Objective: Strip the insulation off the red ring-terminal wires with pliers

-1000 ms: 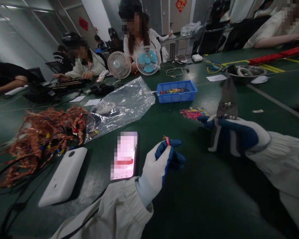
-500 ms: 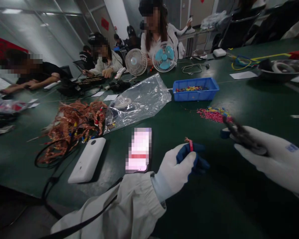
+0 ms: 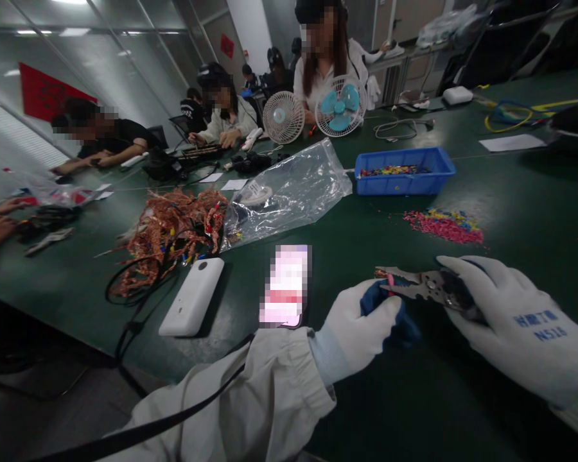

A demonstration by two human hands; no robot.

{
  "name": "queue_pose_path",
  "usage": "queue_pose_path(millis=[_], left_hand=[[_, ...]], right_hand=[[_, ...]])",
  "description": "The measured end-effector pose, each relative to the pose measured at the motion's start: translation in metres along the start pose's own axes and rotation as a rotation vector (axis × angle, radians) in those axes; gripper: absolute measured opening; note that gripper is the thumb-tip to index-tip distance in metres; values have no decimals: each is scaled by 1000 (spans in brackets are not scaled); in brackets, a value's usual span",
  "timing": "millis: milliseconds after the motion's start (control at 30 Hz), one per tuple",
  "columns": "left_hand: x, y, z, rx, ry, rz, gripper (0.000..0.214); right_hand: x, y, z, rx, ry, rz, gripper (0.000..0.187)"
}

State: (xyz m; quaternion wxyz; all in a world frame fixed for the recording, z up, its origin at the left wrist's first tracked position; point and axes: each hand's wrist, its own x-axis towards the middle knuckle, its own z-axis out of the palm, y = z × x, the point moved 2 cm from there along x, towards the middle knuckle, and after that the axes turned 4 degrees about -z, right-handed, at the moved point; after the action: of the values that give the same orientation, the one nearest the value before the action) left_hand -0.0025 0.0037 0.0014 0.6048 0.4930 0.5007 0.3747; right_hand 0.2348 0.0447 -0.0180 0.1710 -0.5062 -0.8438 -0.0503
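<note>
My left hand (image 3: 366,324), in a white glove with blue fingertips, pinches a short pink piece of wire (image 3: 390,280) upright just above the green table. My right hand (image 3: 515,327), gloved the same way, grips metal pliers (image 3: 417,288) held level, pointing left. The plier jaws meet the top of the wire piece. Both hands are closed. A phone (image 3: 286,286) lies face up just left of my left hand.
A white power bank (image 3: 191,297) and a tangle of copper wire (image 3: 166,231) lie to the left. A clear plastic bag (image 3: 289,191), a blue tray (image 3: 404,181) of coloured bits and a pink scrap pile (image 3: 443,225) lie beyond. Other people sit across the table with two small fans (image 3: 313,112).
My right hand swung the pliers from upright down to level and brought the jaws onto the wire in my left hand. The view shifted left.
</note>
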Motion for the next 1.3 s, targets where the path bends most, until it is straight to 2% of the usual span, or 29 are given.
queue_pose_path(millis=[200,367,600,867,1033,1300], left_hand=[[0,5,0,-73,10,-31,24],[-1,13,1,-69,63,-113,21],[-2,11,0,-147,29,-193,25],[-1,4,-2,-156,25,-170,30],[-1,3,-3,-123,31,-170,30],[2,-1,-4,-96,52,-138,29]], right_hand=[[1,-8,1,-146,10,7,53],[7,-15,0,-233,84,-34,48],[12,-15,1,-285,102,-85,42],[21,-12,-1,-259,-14,-52,39],[24,-14,-4,-238,-123,-4,34],[31,-16,-8,-230,-225,25,24]])
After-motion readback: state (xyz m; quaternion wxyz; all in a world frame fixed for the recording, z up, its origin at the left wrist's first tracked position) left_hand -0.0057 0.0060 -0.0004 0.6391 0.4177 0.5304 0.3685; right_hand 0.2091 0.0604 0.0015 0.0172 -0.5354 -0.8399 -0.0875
